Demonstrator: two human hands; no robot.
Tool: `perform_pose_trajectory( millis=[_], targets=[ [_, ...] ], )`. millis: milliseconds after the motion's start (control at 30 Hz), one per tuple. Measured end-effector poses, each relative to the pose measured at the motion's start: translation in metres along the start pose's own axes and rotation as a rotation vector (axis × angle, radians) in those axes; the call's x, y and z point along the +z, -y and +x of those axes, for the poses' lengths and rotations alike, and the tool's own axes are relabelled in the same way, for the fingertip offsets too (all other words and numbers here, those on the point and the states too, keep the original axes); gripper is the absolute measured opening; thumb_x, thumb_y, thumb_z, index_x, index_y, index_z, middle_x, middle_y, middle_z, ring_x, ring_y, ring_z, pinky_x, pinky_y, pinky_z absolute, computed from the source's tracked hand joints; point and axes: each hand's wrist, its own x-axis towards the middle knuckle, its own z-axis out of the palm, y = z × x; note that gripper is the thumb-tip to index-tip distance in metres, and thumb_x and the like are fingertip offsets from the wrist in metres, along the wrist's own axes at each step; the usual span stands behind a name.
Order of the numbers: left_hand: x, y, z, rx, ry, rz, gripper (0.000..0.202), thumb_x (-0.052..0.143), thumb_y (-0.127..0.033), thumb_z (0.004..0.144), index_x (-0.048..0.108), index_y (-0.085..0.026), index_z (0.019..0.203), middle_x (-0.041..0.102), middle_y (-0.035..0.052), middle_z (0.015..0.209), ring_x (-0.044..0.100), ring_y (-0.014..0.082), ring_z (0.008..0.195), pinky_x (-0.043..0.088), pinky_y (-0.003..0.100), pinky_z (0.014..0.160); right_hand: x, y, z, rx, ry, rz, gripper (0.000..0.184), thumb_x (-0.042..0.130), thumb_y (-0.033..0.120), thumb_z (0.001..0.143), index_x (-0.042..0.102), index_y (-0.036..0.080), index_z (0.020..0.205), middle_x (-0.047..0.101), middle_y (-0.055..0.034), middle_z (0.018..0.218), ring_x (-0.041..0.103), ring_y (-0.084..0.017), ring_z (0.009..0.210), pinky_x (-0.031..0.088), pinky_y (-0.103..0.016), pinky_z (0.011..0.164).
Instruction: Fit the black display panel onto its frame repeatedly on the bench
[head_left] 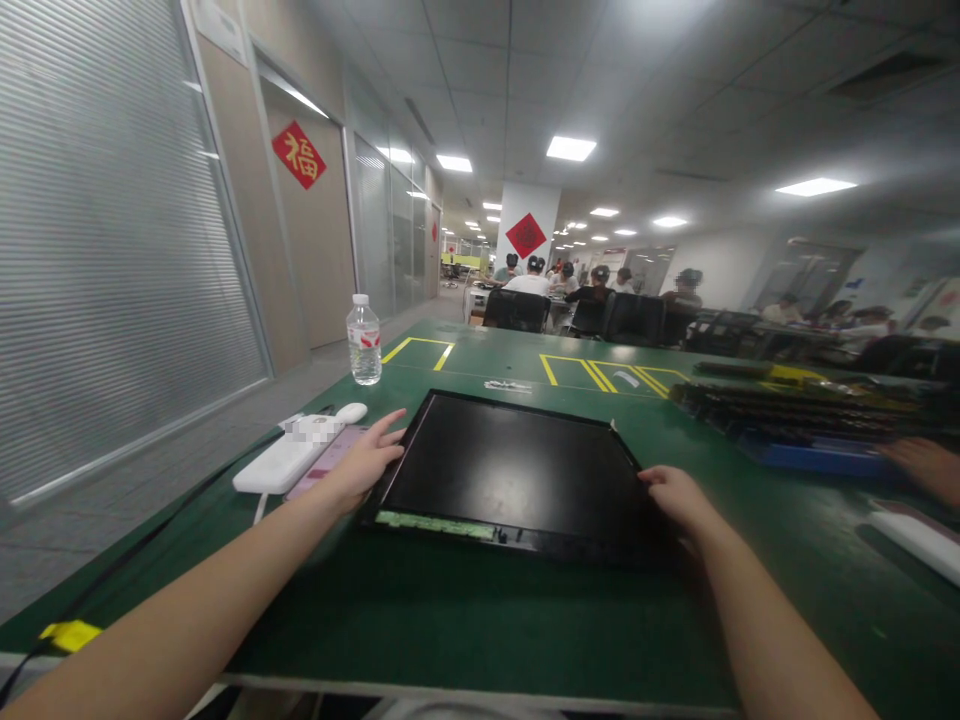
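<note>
A black flat display panel (517, 465) lies face up in front of me, over the green table. Along its near edge runs a pale green strip (435, 524). My left hand (373, 457) is at the panel's left edge, its index finger stretched out and the other fingers against the rim. On the opposite side, the fingers of my right hand (679, 500) pinch the right edge near the far corner. The undersides of both grips are hidden. A dark shadow shows below the near edge; whether the panel is raised there I cannot tell.
Left of the panel are a white power bank (281, 468), a phone (324, 462) and a water bottle (365, 340). Dark stacked strips (795, 405) and a blue tray (814, 455) stand right, near another person's hand (930, 465). Yellow tape (551, 370) marks the green table (480, 620).
</note>
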Motion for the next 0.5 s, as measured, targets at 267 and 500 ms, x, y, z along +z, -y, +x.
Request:
perform_pose_trajectory(
  millis=[267,500],
  targets=[
    [-0.0009,0.0011,0.0056,-0.127,-0.06,-0.118,0.069,0.059,-0.006,0.081,0.041,-0.025,0.144,0.075,0.0091,0.109,0.073,0.0191,0.064,0.059,0.03,0.055,0.0026,0.0013,-0.0004,0.012,0.011,0.009,0.041,0.05,0.0,0.067,0.073,0.017,0.096,0.075,-0.0079,0.098,0.07,-0.019,0.091,0.05,-0.024,0.078],
    [0.0021,0.0004,0.0008,-0.266,-0.009,-0.143,0.081,0.074,-0.014,0.077,0.039,-0.025,0.149,0.078,0.0079,0.093,0.075,0.0242,0.067,0.061,0.034,0.062,0.0018,0.0039,-0.0019,0.007,-0.005,0.012,0.04,0.052,0.0,0.064,0.074,0.017,0.092,0.075,-0.0083,0.097,0.07,-0.02,0.091,0.051,-0.026,0.079]
  ],
)
